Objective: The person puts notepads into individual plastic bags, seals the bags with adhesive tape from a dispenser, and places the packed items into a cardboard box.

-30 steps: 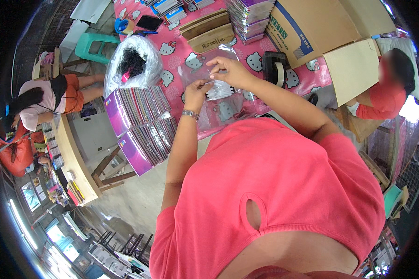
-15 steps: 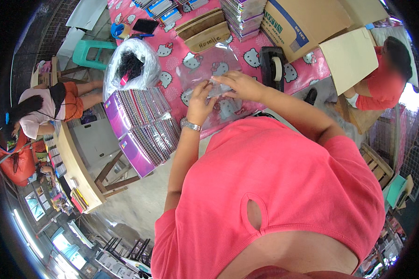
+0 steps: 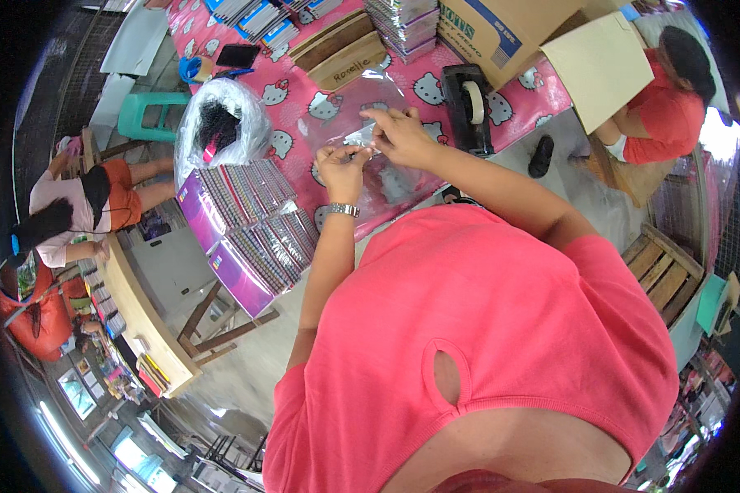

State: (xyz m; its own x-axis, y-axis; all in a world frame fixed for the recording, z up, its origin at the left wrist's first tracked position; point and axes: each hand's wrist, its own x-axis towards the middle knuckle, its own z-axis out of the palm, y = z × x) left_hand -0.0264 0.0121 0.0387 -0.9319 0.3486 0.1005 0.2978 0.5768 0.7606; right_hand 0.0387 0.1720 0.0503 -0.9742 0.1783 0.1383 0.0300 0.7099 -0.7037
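Observation:
A clear plastic bag (image 3: 349, 115) lies on the pink table cover, its surface shiny and see-through. Over its near part my left hand (image 3: 343, 171) is closed, thumb and fingertips pinching the plastic. My right hand (image 3: 404, 140) comes in from the right with bent fingers, its thumb close to the left fingertips, also on the plastic. Any small thing between the fingertips is too small to make out. To the left of my left hand stand two stacks of spiral notebooks (image 3: 259, 234) with purple covers. A black tape dispenser (image 3: 467, 111) is to the right of my right hand.
Behind the bag sits a brown cardboard holder (image 3: 341, 62), with more notebooks (image 3: 403, 25) stacked beyond. An open carton (image 3: 501, 37) fills the back right. A plastic-wrapped bundle (image 3: 222, 127) and a phone (image 3: 238, 56) are at the left. One person (image 3: 674, 99) sits right; another (image 3: 82, 185) bends over far left.
The view has shifted slightly, so the table things sit a little farther left. My hands stay together over the plastic, the right one raised slightly with its fingers changed in pose.

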